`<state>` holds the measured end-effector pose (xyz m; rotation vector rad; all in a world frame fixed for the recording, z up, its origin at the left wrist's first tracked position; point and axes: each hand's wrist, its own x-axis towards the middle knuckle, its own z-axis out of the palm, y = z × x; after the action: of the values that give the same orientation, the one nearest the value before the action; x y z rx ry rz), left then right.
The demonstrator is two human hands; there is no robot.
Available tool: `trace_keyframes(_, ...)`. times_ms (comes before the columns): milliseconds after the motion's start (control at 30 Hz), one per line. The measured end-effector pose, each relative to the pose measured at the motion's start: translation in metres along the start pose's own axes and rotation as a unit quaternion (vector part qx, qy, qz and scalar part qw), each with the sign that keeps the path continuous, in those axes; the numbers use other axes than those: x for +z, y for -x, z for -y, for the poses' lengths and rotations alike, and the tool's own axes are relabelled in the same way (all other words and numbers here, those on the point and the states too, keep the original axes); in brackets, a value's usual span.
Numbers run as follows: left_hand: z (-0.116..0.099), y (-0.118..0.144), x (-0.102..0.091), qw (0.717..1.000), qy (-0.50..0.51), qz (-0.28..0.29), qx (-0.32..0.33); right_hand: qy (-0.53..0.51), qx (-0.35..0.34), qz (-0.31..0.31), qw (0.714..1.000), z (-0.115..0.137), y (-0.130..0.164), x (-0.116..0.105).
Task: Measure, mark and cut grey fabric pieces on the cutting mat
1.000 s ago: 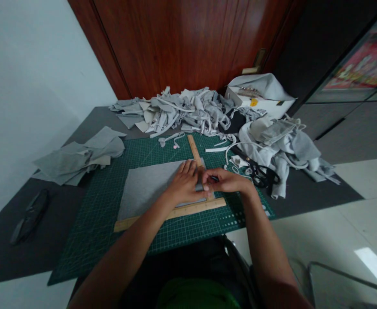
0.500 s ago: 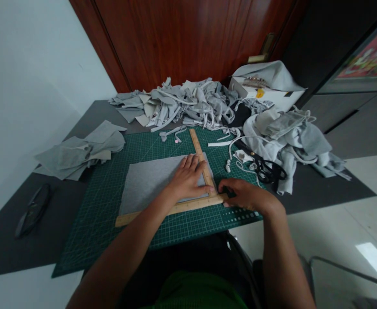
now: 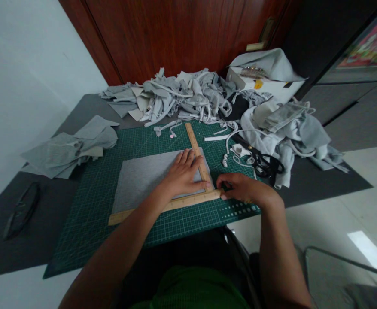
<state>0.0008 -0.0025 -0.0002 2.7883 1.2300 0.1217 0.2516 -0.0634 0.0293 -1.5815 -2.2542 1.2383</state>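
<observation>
A rectangle of grey knit cloth (image 3: 140, 171) lies flat on the green cutting mat (image 3: 162, 231). Over its near and right edges rests a wooden L-square ruler (image 3: 193, 199), its long arm running left to right and its other arm pointing away. My left hand (image 3: 183, 174) is spread flat, pressing on the cloth and the ruler's upright arm, thumb close to the corner. At the ruler's right end, my right hand (image 3: 241, 188) has its fingers curled and pinched onto the wood; part of the grip is hidden.
Black scissors (image 3: 264, 165) lie right of the mat's middle, among cloth strips. Grey scraps (image 3: 182, 94) are heaped along the back, with more cloth (image 3: 294, 133) at right and a smaller pile (image 3: 75, 146) at left. A white box (image 3: 272, 86) stands behind; glasses (image 3: 22, 210) lie at left.
The whole view has shifted slightly, so things sit a little further left and higher. Both hands keep their places on the ruler, and the cloth looks unmoved on the mat.
</observation>
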Motion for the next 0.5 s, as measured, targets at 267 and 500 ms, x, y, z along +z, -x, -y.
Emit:
trace_keyframes(267,0.0002,-0.0007,0.0020,1.000,-0.009,0.000,0.000,-0.007,0.008,0.000,1.000,-0.0003,-0.0008,0.0008)
trace_keyframes(500,0.0009,-0.0011,0.0000,1.000,-0.004,0.002,0.003,0.001,0.002,-0.003,1.000,-0.0039,-0.0025,0.0012)
